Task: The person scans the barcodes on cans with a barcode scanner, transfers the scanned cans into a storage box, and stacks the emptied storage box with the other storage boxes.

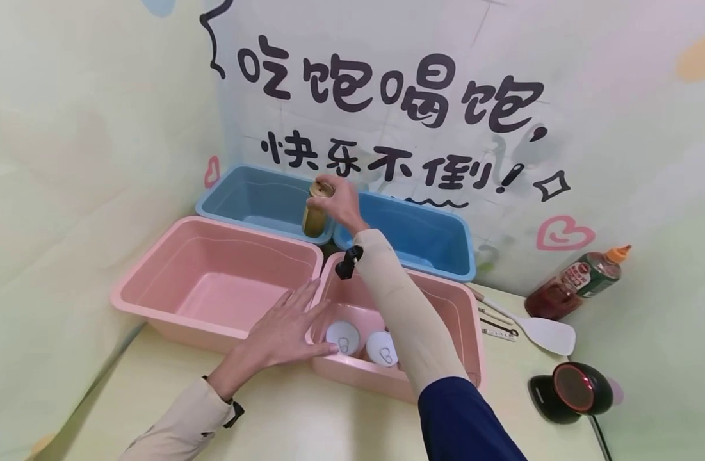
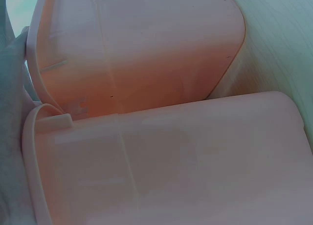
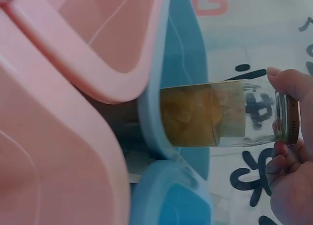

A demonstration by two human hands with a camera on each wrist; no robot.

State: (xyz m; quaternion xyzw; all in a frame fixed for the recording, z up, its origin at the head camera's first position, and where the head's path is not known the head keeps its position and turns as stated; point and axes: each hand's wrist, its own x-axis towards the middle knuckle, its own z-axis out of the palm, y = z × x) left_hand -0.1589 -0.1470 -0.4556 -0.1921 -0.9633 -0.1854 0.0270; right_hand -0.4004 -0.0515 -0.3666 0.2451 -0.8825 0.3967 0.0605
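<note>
In the head view, my right hand (image 1: 342, 203) grips a glass jar (image 1: 314, 219) by its gold lid, over the right end of the left blue bin (image 1: 254, 221). The right wrist view shows the jar (image 3: 203, 115) with yellowish contents, its lower part behind the blue rim, and my right hand (image 3: 293, 137) at the lid. My left hand (image 1: 285, 330), fingers spread, rests on the adjoining rims of the left pink bin (image 1: 173, 307) and right pink bin (image 1: 364, 378). Two white round lids (image 1: 343, 337) marked B lie in the right pink bin.
Behind the right pink bin stands another blue bin (image 1: 427, 237). To the right are a red sauce bottle (image 1: 577, 285), a white spatula (image 1: 551, 334), several small utensils (image 1: 498, 322) and a black device (image 1: 579, 389) with a cable. A lettered wall covering rises behind.
</note>
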